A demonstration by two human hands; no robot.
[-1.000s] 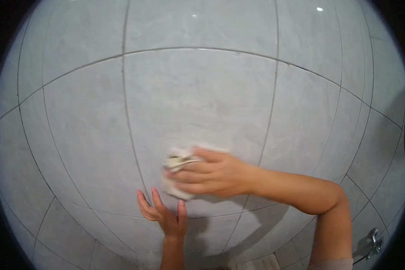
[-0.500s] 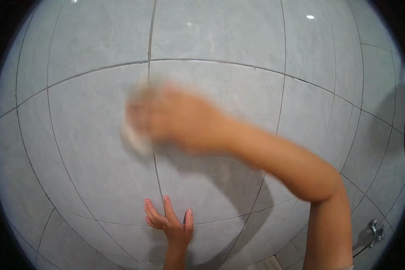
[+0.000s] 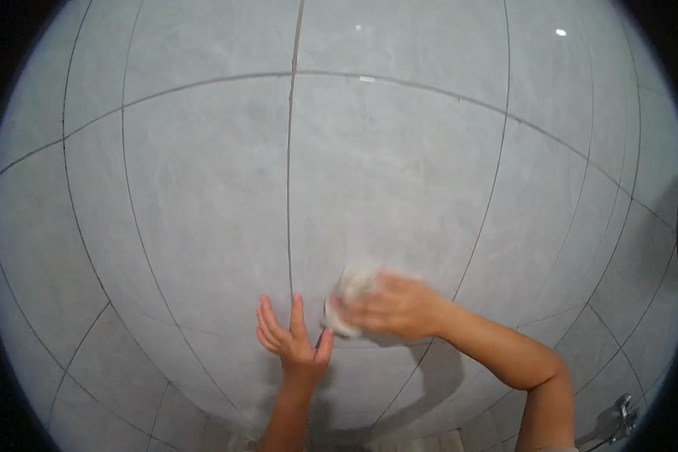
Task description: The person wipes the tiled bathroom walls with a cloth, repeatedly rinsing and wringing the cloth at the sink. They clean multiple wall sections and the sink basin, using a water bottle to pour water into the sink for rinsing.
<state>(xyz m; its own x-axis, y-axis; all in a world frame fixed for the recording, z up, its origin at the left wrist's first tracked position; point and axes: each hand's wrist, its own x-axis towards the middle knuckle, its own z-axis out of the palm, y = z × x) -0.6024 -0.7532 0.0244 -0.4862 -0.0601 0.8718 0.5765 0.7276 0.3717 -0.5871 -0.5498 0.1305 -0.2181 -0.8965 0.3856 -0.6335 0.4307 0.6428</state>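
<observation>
Right hand (image 3: 395, 307) grips white cloth (image 3: 346, 297), fingers curled over it, pressed to tiled wall (image 3: 203, 188). Cloth just right of vertical grout line (image 3: 288, 188); bunched and blurred, long axis unclear. Left hand (image 3: 294, 343) flat, fingers spread, pointing up.

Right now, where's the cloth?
In the head view, the cloth is low and just right of centre, pressed to the tiled wall under the right hand, beside the left hand.
</observation>
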